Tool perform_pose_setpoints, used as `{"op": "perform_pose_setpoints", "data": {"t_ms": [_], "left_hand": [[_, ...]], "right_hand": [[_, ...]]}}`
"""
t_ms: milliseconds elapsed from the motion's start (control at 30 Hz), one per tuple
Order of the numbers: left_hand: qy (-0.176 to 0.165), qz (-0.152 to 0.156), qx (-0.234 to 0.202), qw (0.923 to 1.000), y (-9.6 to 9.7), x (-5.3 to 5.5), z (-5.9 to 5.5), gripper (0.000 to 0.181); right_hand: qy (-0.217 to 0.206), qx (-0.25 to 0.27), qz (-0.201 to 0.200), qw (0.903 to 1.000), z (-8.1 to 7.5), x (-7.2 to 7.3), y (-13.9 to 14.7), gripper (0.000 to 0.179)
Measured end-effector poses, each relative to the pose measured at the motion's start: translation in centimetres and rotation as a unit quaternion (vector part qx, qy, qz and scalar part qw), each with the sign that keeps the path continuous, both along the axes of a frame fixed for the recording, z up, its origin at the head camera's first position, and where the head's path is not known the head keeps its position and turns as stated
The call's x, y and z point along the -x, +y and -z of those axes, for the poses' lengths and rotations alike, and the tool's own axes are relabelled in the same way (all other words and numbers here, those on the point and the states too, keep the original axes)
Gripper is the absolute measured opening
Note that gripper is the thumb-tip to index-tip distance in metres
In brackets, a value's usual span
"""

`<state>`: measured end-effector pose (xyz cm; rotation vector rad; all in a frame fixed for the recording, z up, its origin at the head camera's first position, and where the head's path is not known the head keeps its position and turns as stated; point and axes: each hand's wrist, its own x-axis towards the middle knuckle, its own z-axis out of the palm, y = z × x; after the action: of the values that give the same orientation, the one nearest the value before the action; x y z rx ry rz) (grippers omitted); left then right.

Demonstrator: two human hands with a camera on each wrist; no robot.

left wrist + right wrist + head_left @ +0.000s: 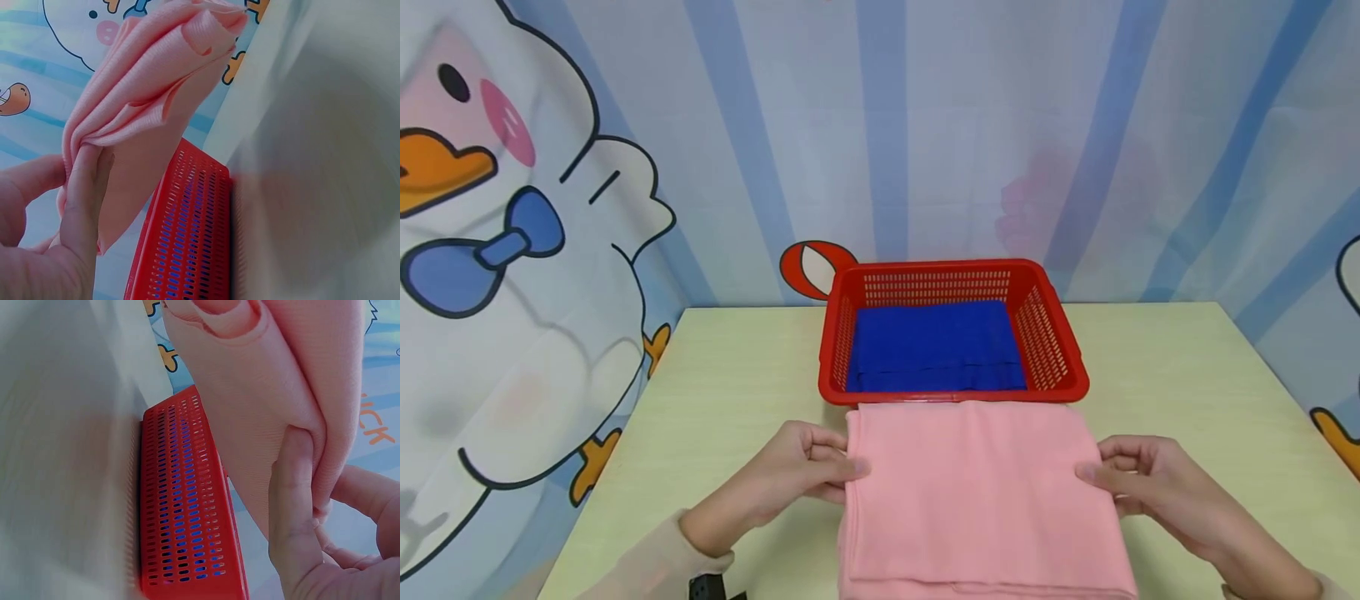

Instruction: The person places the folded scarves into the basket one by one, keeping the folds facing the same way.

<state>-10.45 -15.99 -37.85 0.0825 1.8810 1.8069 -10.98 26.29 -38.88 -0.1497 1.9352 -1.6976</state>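
A folded pink cloth (977, 492) hangs between my two hands, raised above the table in front of the basket. My left hand (808, 467) pinches its left edge, thumb on top and fingers beneath. On the opposite edge, my right hand (1150, 492) pinches it the same way. Several layers of the pink cloth (150, 81) show in the left wrist view, with the folds sagging toward the near side. The red plastic basket (955, 397) stands just beyond the cloth's far edge. Inside it lies a folded blue cloth (936, 342).
The pale yellow table (745, 358) extends on both sides of the basket. Behind it hangs a blue striped curtain (955, 142) with a cartoon duck (565, 358) at the left. A small black object (707, 587) shows by the left sleeve.
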Motion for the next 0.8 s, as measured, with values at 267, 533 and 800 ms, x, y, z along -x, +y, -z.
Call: {"op": "perform_pose_setpoints", "data": {"t_ms": [267, 533, 800], "left_hand": [[0.006, -0.006, 0.001, 1.0, -0.3, 0.7, -0.7, 0.034], [0.025, -0.009, -0.004, 0.9996, -0.8, 1.7, -1.4, 0.036], [0.028, -0.023, 0.005, 0.9993, -1.1, 2.7, -1.9, 0.033]], "right_hand": [[0.008, 0.019, -0.016, 0.9997, -1.1, 1.2, -0.4, 0.013], [0.026, 0.036, -0.029, 0.9986, -1.9, 2.5, -0.6, 0.015], [0.03, 0.036, -0.036, 0.9983, -2.8, 4.0, -1.3, 0.013]]}}
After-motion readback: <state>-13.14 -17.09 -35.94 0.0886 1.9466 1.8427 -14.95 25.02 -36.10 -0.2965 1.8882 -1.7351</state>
